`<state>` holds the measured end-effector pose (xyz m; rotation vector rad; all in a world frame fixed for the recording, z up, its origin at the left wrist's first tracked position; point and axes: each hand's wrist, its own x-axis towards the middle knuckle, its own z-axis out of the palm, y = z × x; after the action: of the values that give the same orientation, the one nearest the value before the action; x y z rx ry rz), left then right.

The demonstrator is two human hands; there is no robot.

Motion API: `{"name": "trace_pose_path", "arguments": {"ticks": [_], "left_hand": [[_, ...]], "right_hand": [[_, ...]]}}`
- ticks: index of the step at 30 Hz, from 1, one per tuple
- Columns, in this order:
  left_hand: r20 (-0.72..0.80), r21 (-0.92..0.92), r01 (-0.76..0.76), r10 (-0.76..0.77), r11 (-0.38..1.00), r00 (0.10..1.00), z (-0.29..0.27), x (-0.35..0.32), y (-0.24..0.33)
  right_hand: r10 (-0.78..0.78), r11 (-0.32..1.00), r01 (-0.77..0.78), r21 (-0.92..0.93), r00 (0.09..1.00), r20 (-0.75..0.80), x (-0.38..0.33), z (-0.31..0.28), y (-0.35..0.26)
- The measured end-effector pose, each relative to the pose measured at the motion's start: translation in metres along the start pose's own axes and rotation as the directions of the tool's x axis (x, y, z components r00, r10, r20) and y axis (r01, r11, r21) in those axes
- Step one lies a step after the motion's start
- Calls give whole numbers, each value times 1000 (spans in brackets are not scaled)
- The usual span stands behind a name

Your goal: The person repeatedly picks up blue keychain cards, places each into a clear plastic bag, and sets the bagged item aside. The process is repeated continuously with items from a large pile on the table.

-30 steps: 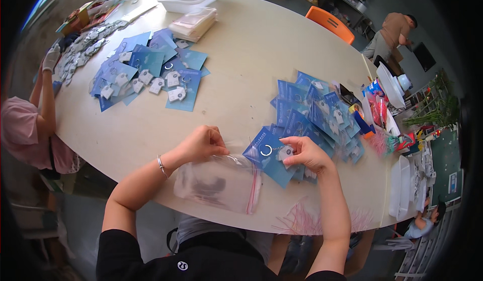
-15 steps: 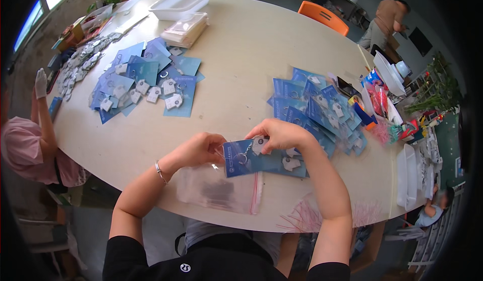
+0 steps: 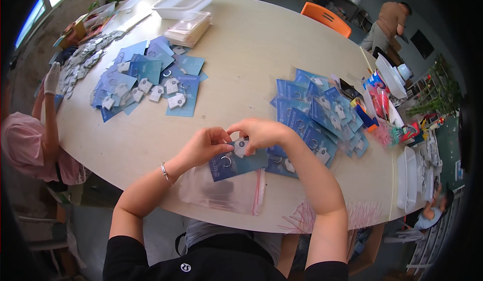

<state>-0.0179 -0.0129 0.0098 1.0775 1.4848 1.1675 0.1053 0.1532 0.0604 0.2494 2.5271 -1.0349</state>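
Observation:
Both my hands are at a blue card (image 3: 221,172) near the table's front edge. A keychain with a metal ring and a white shirt-shaped tag (image 3: 240,146) lies against the card. My left hand (image 3: 205,146) pinches the card's upper left edge. My right hand (image 3: 257,135) has its thumb and fingers round the tag at the upper right. Whether a clear bag covers this card, I cannot tell. Just below lies a stack of clear zip bags (image 3: 214,194) with a red seal strip. Blue cards with keychains (image 3: 314,117) are heaped to the right of my hands.
Another pile of blue cards (image 3: 146,74) lies far left, beside packed clear bags (image 3: 188,29) and a white tray (image 3: 185,2). Pink-white ties (image 3: 302,217) lie by my right forearm. A co-worker's gloved hand (image 3: 52,78) is at the left edge. White trays (image 3: 406,178) stand on the right.
The card has moved a little left and tilted. My right hand has shifted left, and my left hand has gone from the card's left side to its top edge.

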Motion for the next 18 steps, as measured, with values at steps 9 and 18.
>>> {"name": "trace_pose_path", "arguments": {"ticks": [9,18], "left_hand": [[-241,-110,-103,74,989,968,-4,2,-8],[-25,626,-229,312,746,950,-1,-2,2]], "right_hand": [[227,746,-62,663,960,-166,-23,21,27],[130,862,-24,507,976,-175,-25,24,14]]}}
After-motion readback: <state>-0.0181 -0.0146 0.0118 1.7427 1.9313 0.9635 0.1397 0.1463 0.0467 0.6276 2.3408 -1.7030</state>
